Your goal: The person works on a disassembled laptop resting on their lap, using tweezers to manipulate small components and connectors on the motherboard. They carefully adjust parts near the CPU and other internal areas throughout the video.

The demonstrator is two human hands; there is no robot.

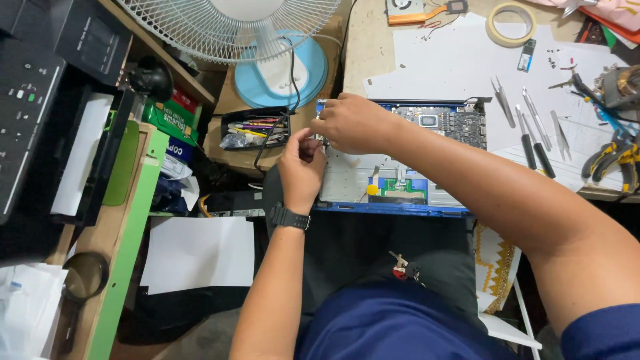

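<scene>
An opened blue laptop [400, 183] lies bottom up at the desk's near edge, its circuit board [443, 121] exposed at the far side. Both hands meet at its left edge. My left hand [301, 168], with a black watch on the wrist, pinches something small there; what it is cannot be made out. My right hand [350, 123] is curled over the laptop's far left corner, fingers closed on that edge. A yellow dot [372, 189] sits on the laptop's inner plate.
Tweezers and screwdrivers [533, 133] lie on white paper to the right, pliers [610, 160] further right, a tape roll [511, 23] at the back. A white fan [267, 40] and a black tray of pens [257, 128] stand left. Keys [402, 265] rest on my lap.
</scene>
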